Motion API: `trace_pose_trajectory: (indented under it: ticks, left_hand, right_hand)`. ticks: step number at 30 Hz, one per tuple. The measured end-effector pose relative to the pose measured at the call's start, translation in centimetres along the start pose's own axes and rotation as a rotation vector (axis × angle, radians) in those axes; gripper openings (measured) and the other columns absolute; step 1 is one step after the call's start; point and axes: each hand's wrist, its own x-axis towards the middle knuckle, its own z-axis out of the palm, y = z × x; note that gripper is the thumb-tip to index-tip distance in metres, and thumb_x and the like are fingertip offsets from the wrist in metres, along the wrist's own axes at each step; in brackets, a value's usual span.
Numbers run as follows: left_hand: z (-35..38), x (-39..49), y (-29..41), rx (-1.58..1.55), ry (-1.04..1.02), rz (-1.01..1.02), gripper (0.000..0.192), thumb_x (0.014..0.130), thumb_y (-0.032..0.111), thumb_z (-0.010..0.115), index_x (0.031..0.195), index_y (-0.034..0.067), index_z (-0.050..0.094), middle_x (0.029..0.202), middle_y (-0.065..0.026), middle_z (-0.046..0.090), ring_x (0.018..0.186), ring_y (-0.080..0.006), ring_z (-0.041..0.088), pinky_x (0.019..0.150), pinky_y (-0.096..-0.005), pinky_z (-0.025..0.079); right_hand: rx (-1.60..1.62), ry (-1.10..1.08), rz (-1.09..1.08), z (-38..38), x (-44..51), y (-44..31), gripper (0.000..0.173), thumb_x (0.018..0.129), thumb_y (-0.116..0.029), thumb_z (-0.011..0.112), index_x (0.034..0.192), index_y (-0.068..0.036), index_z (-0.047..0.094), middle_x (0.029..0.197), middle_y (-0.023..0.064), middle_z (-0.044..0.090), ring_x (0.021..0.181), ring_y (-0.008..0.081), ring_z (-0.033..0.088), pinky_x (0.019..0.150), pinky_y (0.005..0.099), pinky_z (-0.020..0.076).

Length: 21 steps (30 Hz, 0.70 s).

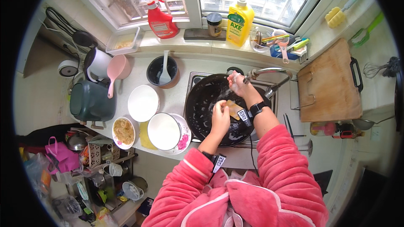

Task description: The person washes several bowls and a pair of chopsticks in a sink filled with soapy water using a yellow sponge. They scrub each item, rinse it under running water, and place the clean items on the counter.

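Observation:
A large black wok with suds on its inner surface rests over the sink. My left hand is inside the wok's outline, its fingers on a flat yellowish-brown cleaning pad. Near the wok's far rim, my right hand is wet with foam, its fingers spread and holding nothing that I can see. The chrome faucet arches from the right, with its spout end beside my right hand. Foam and water lie in the wok below that hand.
Left of the wok are a white bowl on a floral plate, another white bowl, a bowl of food and a dark pot with a rice paddle. A yellow detergent bottle stands on the sill. Right is a wooden cutting board.

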Motion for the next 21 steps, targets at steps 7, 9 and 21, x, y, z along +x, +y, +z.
trace_pose_trajectory:
  ticks: [7, 9, 21]
  left_hand:
    - [6.9, 7.6, -1.7, -0.330, -0.061, -0.016, 0.047, 0.093, 0.022, 0.048, 0.130, -0.004, 0.033, 0.123, -0.0195, 0.046, 0.112, -0.0266, 0.048, 0.096, -0.0335, 0.038]
    - [8.1, 8.1, -1.1, -0.266, -0.163, 0.048, 0.049, 0.092, 0.023, 0.051, 0.130, -0.004, 0.033, 0.121, -0.0155, 0.049, 0.108, -0.0206, 0.048, 0.091, -0.0310, 0.040]
    - [7.6, 11.6, -5.3, -0.760, -0.225, -0.696, 0.028, 0.087, 0.026, 0.049, 0.102, 0.003, 0.056, 0.098, -0.0102, 0.061, 0.094, -0.0250, 0.058, 0.083, -0.0383, 0.045]
  right_hand:
    - [0.797, -0.148, -0.025, -1.5, -0.3, 1.4, 0.011, 0.085, -0.019, 0.055, 0.076, -0.014, 0.050, 0.073, 0.0051, 0.050, 0.062, 0.0177, 0.048, 0.049, 0.0258, 0.0435]
    - [0.554, -0.072, -0.064, -2.5, -2.0, 2.6, 0.007, 0.085, -0.019, 0.054, 0.081, -0.013, 0.056, 0.079, 0.0074, 0.054, 0.067, 0.0219, 0.052, 0.058, 0.0307, 0.0472]
    - [-1.028, 0.258, -0.432, -6.3, -8.7, 4.7, 0.022, 0.081, -0.010, 0.052, 0.098, -0.002, 0.061, 0.097, 0.0179, 0.063, 0.097, 0.0310, 0.059, 0.086, 0.0392, 0.0453]
